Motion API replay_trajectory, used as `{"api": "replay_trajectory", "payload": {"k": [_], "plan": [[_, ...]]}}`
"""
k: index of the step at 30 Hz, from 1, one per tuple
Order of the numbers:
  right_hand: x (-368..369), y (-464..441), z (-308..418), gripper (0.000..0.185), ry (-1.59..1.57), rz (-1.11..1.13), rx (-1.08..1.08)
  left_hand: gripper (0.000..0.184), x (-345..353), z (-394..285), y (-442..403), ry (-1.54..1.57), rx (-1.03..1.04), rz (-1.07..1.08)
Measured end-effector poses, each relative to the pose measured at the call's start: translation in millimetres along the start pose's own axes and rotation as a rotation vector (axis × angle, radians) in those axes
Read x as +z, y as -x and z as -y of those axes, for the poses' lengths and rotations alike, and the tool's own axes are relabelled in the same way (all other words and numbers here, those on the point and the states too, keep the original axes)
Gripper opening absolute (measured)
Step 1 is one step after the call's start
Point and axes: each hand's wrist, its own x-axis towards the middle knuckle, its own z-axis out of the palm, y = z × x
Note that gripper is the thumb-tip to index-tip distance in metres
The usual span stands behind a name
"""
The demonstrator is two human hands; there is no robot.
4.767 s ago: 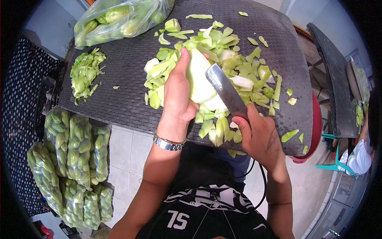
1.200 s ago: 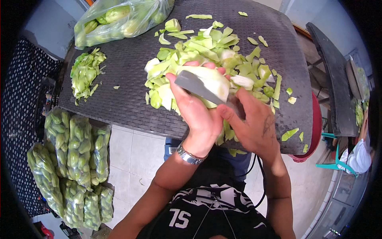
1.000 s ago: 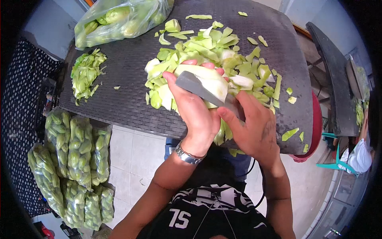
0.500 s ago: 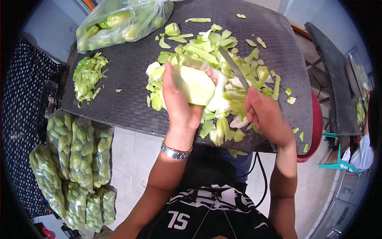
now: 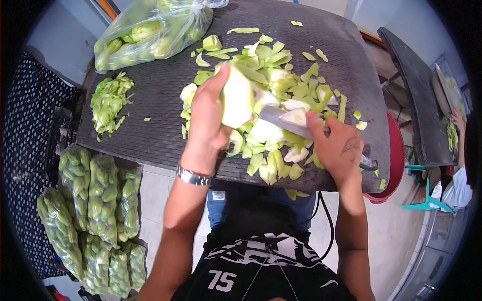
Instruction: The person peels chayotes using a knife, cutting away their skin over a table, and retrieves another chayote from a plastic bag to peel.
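My left hand [image 5: 207, 113] is wrapped round a peeled pale green vegetable [image 5: 237, 98], held upright over the table. My right hand [image 5: 337, 145] grips a knife by its handle. Its broad blade [image 5: 281, 120] points left, flat above the peelings, with a pale piece lying on or against it. The blade and the vegetable are a little apart. Under both hands spreads a heap of green peelings and white pieces [image 5: 301, 90] on the dark woven table [image 5: 165, 100].
A clear bag of green vegetables [image 5: 145, 37] lies at the table's back left, a small shred pile [image 5: 110, 100] below it. Several filled bags [image 5: 103, 200] stand lower left. A red tub [image 5: 394, 155] is under the right edge. Another person's hand [image 5: 458, 120] shows far right.
My left hand has moved left with the vegetable and turned it more upright. The knife has swung down and left, its blade now over the heap. The view has shifted slightly.
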Motion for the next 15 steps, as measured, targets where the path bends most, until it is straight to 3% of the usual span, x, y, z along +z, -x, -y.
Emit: {"api": "replay_trajectory", "payload": {"k": [3,8,10,12,13,15], "plan": [[-4,-1,18,0.061,0.02,0.079,0.104,0.028,33,-4,-26,-0.282,0.058,0.064],[22,-1,18,0.056,0.009,-0.079,0.063,0.036,111,19,-63,-0.557,-0.083,0.515],[31,-3,9,0.04,-0.015,-0.035,0.001,0.038,146,43,-75,-0.491,-0.326,0.698],[31,-3,3,0.044,0.056,0.215,0.05,0.038,180,69,-74,-0.499,-0.42,0.709],[53,4,-16,0.054,0.068,0.01,-0.168,0.038,197,92,-76,-0.37,-0.454,0.688],[69,20,-25,0.052,-0.297,-0.067,-0.214,0.037,227,141,-75,-0.153,-0.487,0.673]]}}
